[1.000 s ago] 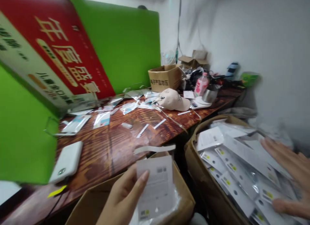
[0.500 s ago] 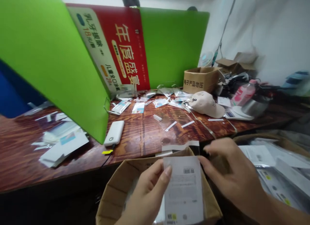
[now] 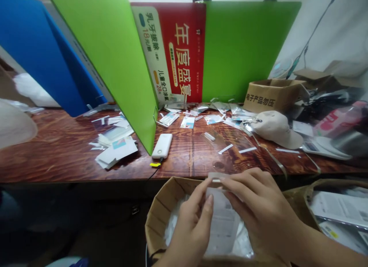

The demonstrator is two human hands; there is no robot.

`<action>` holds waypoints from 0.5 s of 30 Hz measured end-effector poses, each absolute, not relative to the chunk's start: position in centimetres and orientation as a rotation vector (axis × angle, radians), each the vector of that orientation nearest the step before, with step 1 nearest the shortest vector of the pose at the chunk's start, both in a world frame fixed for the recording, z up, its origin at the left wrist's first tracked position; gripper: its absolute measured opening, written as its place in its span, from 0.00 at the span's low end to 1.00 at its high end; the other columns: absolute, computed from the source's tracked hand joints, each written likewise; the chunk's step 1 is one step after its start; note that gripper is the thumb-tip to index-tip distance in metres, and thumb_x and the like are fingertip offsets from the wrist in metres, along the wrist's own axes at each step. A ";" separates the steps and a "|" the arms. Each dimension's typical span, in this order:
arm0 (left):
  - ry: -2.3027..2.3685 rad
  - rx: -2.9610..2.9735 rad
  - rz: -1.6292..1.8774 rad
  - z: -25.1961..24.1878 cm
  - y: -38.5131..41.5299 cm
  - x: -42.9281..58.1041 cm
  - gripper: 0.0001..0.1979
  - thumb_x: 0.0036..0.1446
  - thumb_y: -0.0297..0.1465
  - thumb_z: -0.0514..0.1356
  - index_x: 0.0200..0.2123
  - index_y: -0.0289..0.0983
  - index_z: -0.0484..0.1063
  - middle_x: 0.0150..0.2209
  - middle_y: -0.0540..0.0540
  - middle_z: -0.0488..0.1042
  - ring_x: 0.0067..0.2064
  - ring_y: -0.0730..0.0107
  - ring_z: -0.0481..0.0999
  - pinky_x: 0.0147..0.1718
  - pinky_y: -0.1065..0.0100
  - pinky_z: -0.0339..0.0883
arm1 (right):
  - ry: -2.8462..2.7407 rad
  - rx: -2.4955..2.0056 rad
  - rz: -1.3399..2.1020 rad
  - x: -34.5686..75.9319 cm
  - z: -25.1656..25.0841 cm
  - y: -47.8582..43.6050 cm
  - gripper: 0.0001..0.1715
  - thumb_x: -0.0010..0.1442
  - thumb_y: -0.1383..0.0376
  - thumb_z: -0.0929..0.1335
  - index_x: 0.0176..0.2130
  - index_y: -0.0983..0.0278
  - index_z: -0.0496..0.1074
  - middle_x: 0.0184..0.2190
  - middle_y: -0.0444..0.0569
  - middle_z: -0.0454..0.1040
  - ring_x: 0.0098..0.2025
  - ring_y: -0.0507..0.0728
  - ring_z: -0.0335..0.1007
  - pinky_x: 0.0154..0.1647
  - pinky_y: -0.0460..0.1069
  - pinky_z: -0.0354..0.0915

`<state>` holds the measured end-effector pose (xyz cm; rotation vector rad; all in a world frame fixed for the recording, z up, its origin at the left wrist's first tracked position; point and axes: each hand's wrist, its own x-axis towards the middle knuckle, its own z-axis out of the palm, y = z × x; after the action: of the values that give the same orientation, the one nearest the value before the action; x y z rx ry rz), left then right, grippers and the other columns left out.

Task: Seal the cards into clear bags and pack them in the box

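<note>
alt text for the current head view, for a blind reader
A person's left hand holds a flat white printed packet, the right hand at its top edge, over an open brown cardboard box. Behind, a reddish-brown wooden table bears a beige baseball cap.

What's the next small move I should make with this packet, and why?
Probably fold the pale top flap down and press it flat. Your left hand grips the packet steadily by its side, your right hand has its fingers at the top edge, and the flap seems to stand up beyond the card rather than lie against it.
</note>
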<state>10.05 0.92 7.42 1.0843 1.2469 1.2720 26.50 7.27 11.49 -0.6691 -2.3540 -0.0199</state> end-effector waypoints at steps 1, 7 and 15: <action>1.270 1.121 1.282 7.4 0.8 9.8 0.22 0.65 0.40 0.55 0.60 0.42 0.68 0.57 0.43 0.74 0.54 0.57 0.75 0.52 0.66 0.68 | -2.365 -0.644 -0.052 25.9 11.7 7.6 0.11 0.68 0.71 0.64 0.49 0.67 0.71 0.39 0.49 0.76 0.40 0.58 0.62 0.41 0.53 0.56; 1.381 1.311 1.246 7.7 -0.1 8.5 0.23 0.67 0.36 0.51 0.62 0.39 0.66 0.50 0.43 0.79 0.41 0.61 0.79 0.45 0.68 0.70 | -2.461 -0.521 -0.199 23.0 11.5 8.4 0.14 0.68 0.74 0.59 0.46 0.70 0.72 0.37 0.54 0.74 0.37 0.59 0.61 0.38 0.54 0.55; 1.462 1.309 1.275 7.5 -1.6 7.3 0.22 0.66 0.37 0.52 0.60 0.39 0.69 0.40 0.42 0.82 0.35 0.61 0.80 0.35 0.70 0.69 | -2.428 -0.463 -0.186 20.9 11.4 9.9 0.14 0.65 0.74 0.59 0.31 0.63 0.68 0.26 0.47 0.69 0.29 0.57 0.62 0.33 0.51 0.61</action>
<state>7.29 -1.60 7.47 1.3090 1.4617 1.2755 20.90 9.87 11.44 -0.4628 -2.4278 -0.1857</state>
